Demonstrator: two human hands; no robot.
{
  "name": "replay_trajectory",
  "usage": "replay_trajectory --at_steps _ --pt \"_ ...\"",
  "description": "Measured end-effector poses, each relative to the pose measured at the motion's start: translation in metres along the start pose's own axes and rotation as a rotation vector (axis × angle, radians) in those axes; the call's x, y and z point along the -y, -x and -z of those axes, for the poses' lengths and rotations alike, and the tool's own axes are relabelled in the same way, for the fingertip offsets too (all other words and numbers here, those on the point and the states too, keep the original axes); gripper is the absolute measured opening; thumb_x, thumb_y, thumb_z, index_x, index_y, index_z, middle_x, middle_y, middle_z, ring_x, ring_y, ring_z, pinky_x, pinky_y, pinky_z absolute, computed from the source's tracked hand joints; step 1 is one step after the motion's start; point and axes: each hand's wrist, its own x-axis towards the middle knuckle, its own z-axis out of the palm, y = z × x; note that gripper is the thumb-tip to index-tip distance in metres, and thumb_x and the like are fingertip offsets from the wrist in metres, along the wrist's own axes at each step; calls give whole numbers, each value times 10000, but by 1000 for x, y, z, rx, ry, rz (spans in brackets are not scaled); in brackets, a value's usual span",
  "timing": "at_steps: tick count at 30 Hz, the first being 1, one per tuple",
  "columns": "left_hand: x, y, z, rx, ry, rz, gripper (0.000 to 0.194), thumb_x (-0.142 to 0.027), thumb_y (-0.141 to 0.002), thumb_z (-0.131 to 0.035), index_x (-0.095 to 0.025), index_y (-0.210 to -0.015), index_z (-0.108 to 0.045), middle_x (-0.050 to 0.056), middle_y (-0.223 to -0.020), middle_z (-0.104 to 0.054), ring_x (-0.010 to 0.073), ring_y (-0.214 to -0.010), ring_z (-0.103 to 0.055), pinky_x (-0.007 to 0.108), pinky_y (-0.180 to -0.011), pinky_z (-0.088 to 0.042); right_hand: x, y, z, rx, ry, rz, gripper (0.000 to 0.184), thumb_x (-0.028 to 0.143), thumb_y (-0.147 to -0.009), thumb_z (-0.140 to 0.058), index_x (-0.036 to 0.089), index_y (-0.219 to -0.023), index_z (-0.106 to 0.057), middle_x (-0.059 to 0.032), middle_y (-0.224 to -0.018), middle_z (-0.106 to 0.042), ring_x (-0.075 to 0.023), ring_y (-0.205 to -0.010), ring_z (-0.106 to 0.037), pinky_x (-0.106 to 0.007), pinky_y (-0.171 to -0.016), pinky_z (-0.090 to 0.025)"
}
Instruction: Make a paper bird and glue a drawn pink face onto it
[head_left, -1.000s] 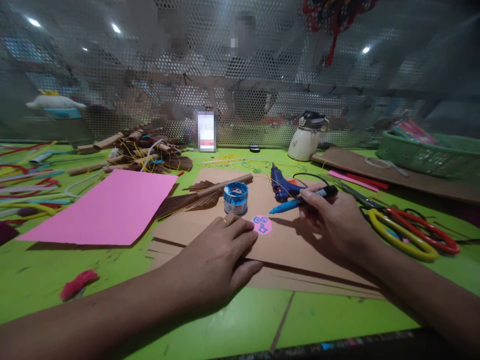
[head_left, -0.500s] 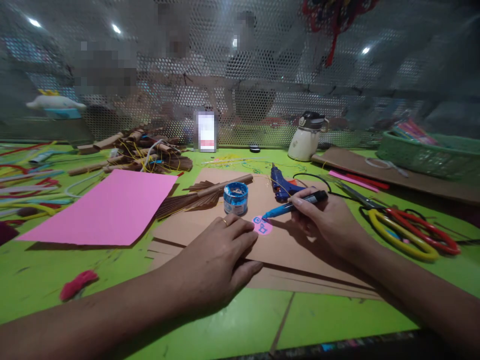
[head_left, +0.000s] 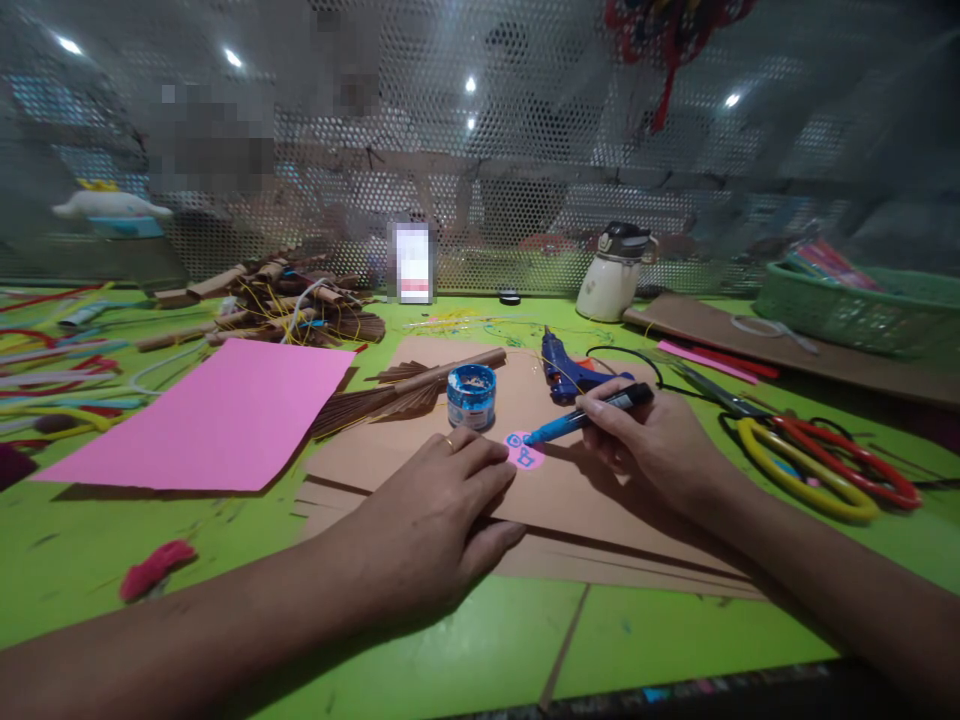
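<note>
My right hand (head_left: 649, 440) is closed around a blue marker pen (head_left: 574, 422), its tip on a small pink paper circle (head_left: 529, 460). Blue outlines are drawn on the circle. My left hand (head_left: 461, 500) lies flat with fingers stretched out, its fingertips at the circle's left edge. Under both hands is a stack of brown card sheets (head_left: 600, 500). Just behind the left hand stands an open jar of blue paint (head_left: 472, 398). A blue glue gun (head_left: 566, 370) lies beyond the marker.
At left lies a pink paper sheet (head_left: 217, 420), with bundled brown paper pieces (head_left: 277, 300) behind it. Scissors (head_left: 810, 465) with yellow and red handles lie at right. A white thermos jug (head_left: 611, 275), a green basket (head_left: 840, 310) and a lit phone (head_left: 414, 265) stand at the back.
The marker has tilted and shifted slightly, with its tip still on the circle's upper right. My left hand has not visibly moved.
</note>
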Motion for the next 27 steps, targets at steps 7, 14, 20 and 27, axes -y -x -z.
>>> replay_trajectory --at_steps 7,14,20,27 --pt "0 -1 0 7 10 2 326 -351 -933 -511 -151 -1175 -599 122 -1193 -581 281 -1124 -480 465 -967 -401 -2 0 2 -7 13 2 296 483 -776 -678 215 -703 -573 20 -496 -572 -112 -378 -447 -238 -348 -357" --pt "-1 -2 2 20 11 8 333 -355 -942 -496 -147 -1181 -596 125 -1192 -586 285 -1124 -483 466 -957 -402 1 -1 6 -140 -52 22 282 454 -762 -699 209 -693 -578 20 -524 -577 -98 -390 -439 -234 -358 -328" --pt "0 -1 0 24 11 12 333 -351 -937 -503 -148 -1184 -596 128 -1190 -580 291 -1118 -476 477 -957 -397 1 -2 4 -124 -61 -12 279 457 -729 -715 216 -716 -576 22 -508 -584 -106 -381 -439 -239 -345 -319" --pt "-1 -1 2 27 14 5 339 -353 -943 -491 -139 -1185 -596 129 -1186 -584 289 -1119 -473 477 -961 -394 -3 -1 5 -67 3 -1 257 458 -761 -687 228 -720 -580 11 -532 -596 -124 -393 -449 -252 -342 -347"
